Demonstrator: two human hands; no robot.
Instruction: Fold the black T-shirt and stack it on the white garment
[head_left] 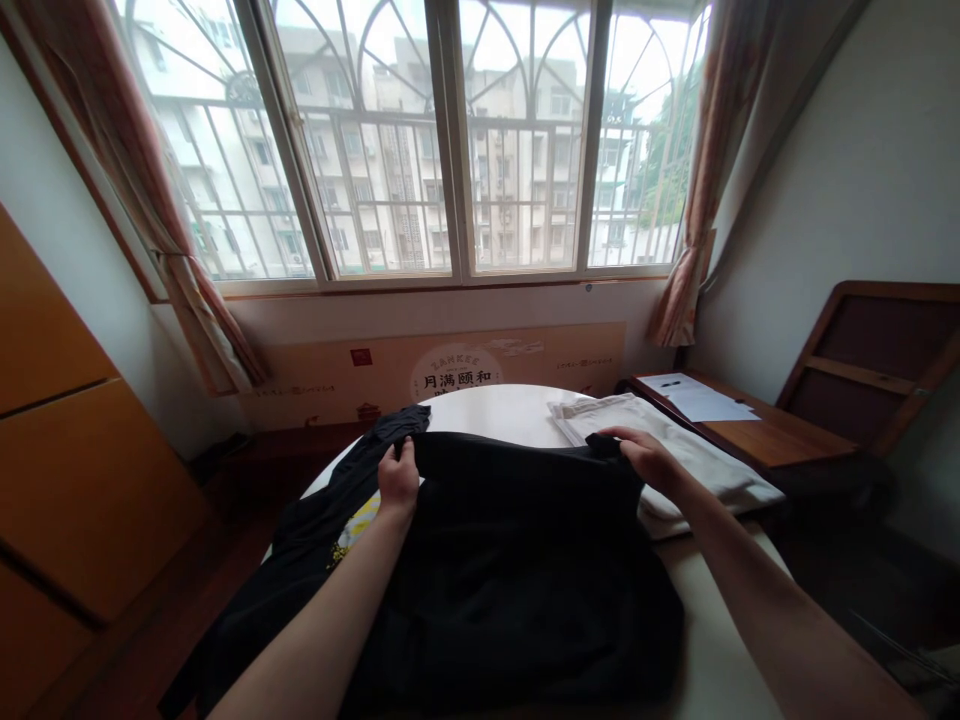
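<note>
A black garment [517, 570] lies spread over the round white table [495, 408] in front of me. My left hand [397, 480] is closed on its far left edge, fingers curled around the cloth. My right hand [646, 456] grips the far right edge of the same garment, fingers folded over the fabric. Part of the black cloth hangs off the table's left side. A patch of yellow-patterned cloth [358, 522] shows beneath it near my left wrist.
A folded white garment [675, 450] lies on the table to the right of my right hand. A wooden desk [757, 430] with papers stands at right, a wooden cabinet [75, 470] at left, and a barred window [450, 150] ahead.
</note>
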